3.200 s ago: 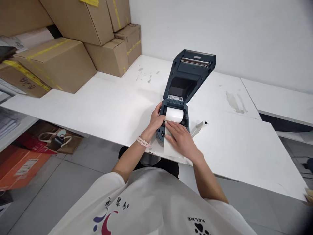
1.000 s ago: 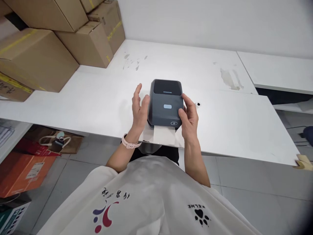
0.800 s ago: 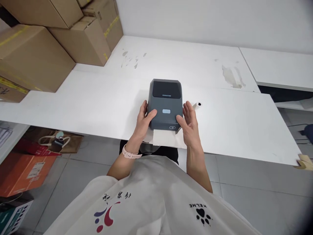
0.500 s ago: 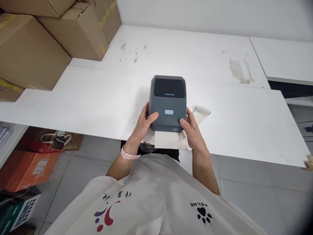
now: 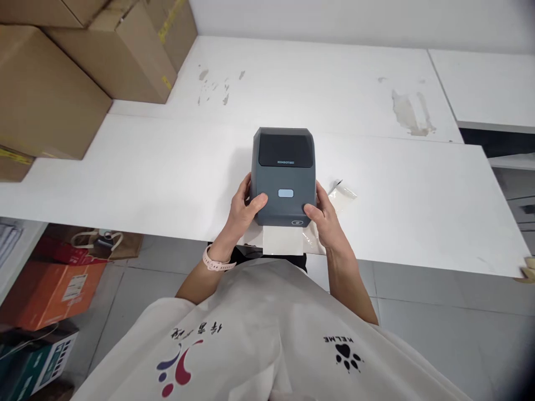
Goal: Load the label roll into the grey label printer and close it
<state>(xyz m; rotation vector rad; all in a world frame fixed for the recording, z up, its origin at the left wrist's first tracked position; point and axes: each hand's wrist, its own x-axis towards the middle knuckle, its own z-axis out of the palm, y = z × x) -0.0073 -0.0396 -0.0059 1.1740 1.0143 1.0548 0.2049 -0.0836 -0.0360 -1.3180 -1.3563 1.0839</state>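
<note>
A dark grey label printer (image 5: 285, 184) with a black window on top and a pale button is between my two hands near the table's front edge. My left hand (image 5: 244, 209) grips its left side, thumb on the top face and fingers around the side. On the opposite side my right hand (image 5: 328, 220) holds it the same way. A blank white label strip (image 5: 283, 240) sticks out of the printer's front, towards me. Beneath and to the right of the printer lies a crumpled clear plastic bag (image 5: 345, 192), partly hidden by the printer and my right hand.
Cardboard boxes (image 5: 50, 89) are stacked on the left of the white table (image 5: 188, 184). Below at left are an orange box (image 5: 62, 289) and a paper bag (image 5: 129, 242) on the floor. An open shelf gap (image 5: 497, 142) shows at the right.
The view has shifted slightly, so the printer and hands sit a little further left in the picture. Both hands keep the same hold on the printer.
</note>
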